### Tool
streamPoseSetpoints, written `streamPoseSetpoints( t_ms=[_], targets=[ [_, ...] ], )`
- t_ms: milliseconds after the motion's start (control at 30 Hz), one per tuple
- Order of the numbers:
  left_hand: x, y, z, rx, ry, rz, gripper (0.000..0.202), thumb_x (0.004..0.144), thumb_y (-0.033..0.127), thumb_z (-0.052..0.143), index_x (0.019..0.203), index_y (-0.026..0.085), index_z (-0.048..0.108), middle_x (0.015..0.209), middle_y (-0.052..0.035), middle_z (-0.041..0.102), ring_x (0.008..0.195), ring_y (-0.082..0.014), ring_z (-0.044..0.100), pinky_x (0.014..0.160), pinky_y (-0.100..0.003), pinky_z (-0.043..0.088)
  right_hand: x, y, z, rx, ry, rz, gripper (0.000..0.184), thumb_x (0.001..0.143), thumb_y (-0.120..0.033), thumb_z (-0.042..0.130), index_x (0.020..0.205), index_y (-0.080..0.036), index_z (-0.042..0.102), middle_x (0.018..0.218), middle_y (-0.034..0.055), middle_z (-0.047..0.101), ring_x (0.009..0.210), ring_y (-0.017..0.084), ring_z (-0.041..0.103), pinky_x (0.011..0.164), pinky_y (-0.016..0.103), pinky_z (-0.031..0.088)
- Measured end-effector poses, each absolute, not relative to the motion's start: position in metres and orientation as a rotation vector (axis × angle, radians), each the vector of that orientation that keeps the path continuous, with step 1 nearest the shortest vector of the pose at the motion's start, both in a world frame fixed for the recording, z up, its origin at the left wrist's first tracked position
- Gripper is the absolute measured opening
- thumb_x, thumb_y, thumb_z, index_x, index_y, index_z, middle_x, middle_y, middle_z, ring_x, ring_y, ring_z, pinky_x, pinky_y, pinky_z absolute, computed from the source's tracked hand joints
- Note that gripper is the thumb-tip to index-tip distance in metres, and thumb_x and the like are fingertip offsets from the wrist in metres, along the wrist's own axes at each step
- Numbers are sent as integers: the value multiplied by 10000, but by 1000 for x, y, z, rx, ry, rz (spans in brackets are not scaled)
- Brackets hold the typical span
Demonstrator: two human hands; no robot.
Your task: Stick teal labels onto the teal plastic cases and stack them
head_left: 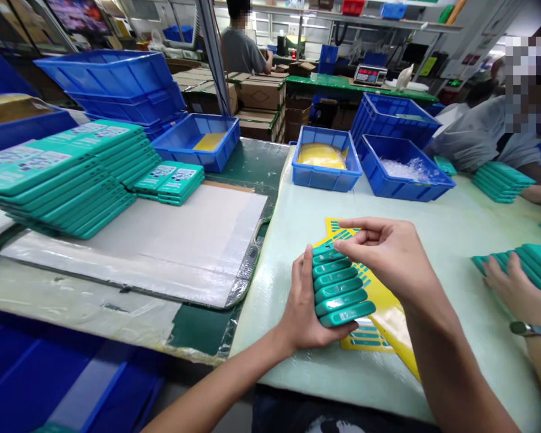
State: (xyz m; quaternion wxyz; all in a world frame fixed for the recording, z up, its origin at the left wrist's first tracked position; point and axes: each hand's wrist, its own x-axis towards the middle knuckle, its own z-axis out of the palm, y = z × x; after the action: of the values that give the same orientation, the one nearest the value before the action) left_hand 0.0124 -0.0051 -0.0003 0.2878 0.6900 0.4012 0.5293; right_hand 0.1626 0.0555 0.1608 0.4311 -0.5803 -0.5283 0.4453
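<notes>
My left hand (304, 310) is closed around a stack of teal flat plastic cases (342, 288), their rounded edges turned up towards me. At the top end of that stack is my right hand (383, 243), with thumb and fingers drawn together close to the uppermost case. Whatever those fingertips may hold is too small to make out. A small dark mark shows on the top case beside the thumb. Beneath both hands lie yellow sheets (381, 300) bearing rows of teal strip stickers, partly covered by the cases and my right wrist.
Teal printed cases (67, 174) are piled at left on a white board (171, 246). Blue bins (327, 180) line the back of the table, one with a yellow package, another with clear plastic. At right, a co-worker's hand (518, 285) touches more teal cases (538, 264).
</notes>
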Motion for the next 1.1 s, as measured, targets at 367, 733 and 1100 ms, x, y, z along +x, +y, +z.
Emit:
streamPoseSetpoints(
  t_ms=[367,733,1100],
  targets=[
    [12,-4,1,1824,1047,1432,1456,757,650,975,1804,403,-7,1622,-162,341,1490,-457,469,1245,-725,458,158,53,162,-1513,-1391,1048,478,609,-296,833,1045,-108,889,694,33,761,593,170,672,603,291,539],
    [13,-3,-2,1882,1055,1449,1434,765,709,942,1797,372,5,1618,-174,353,1500,-459,463,1243,-721,464,163,60,166,-1699,-1477,941,350,656,-196,832,994,-133,898,683,14,755,607,181,685,596,301,497],
    [12,-2,-3,1934,1030,1460,1402,779,767,904,1798,354,33,1605,-172,359,1493,-450,474,1237,-689,481,171,69,156,-1864,-1944,428,795,803,-397,962,1512,-134,718,975,94,815,899,321,748,754,399,469]
  ],
)
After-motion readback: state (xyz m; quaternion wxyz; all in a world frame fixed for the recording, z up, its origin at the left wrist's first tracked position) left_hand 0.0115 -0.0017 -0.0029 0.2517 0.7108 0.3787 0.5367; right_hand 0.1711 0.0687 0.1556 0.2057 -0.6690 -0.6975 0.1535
